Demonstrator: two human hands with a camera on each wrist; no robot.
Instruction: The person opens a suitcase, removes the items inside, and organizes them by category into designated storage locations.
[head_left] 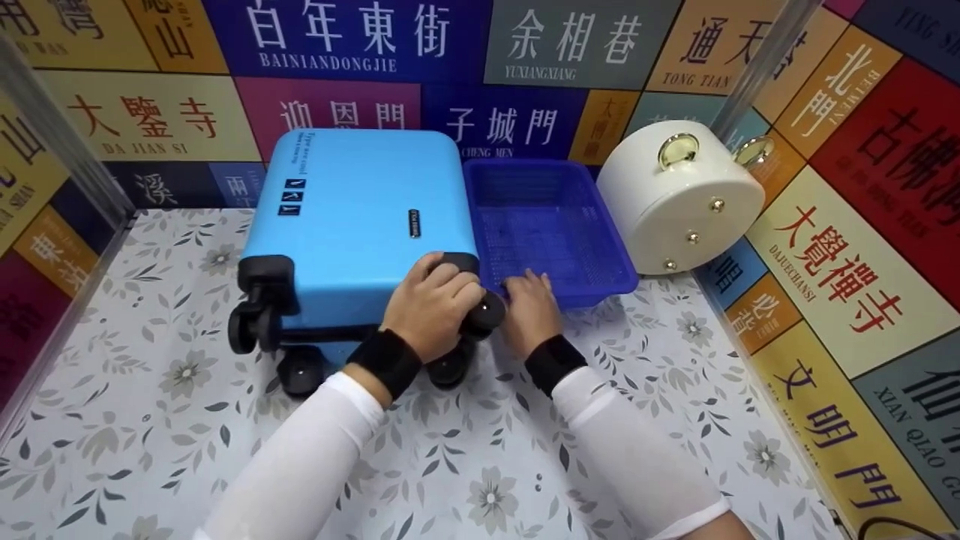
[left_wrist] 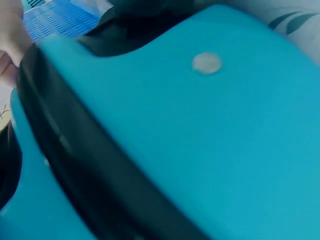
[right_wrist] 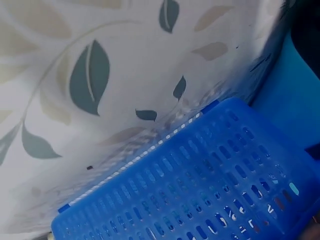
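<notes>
A light blue suitcase (head_left: 360,217) with black corner guards lies on its side, wheels toward me. My left hand (head_left: 435,304) grips its front right corner, fingers curled over the black guard beside a wheel (head_left: 486,311). Close to the right of that wheel is my right hand (head_left: 531,315), at the front left corner of a blue plastic basket (head_left: 600,289); I cannot tell what its partly hidden fingers hold. In the left wrist view the suitcase's blue shell (left_wrist: 225,140) and black seam fill the frame. The right wrist view shows the basket's slotted wall (right_wrist: 185,180).
A cream rounded case (head_left: 660,195) with gold rings and studs stands right of the basket, against the wall. Panels with printed Chinese signs (head_left: 847,255) enclose the back and sides. A flower-patterned cloth (head_left: 487,450) covers the table.
</notes>
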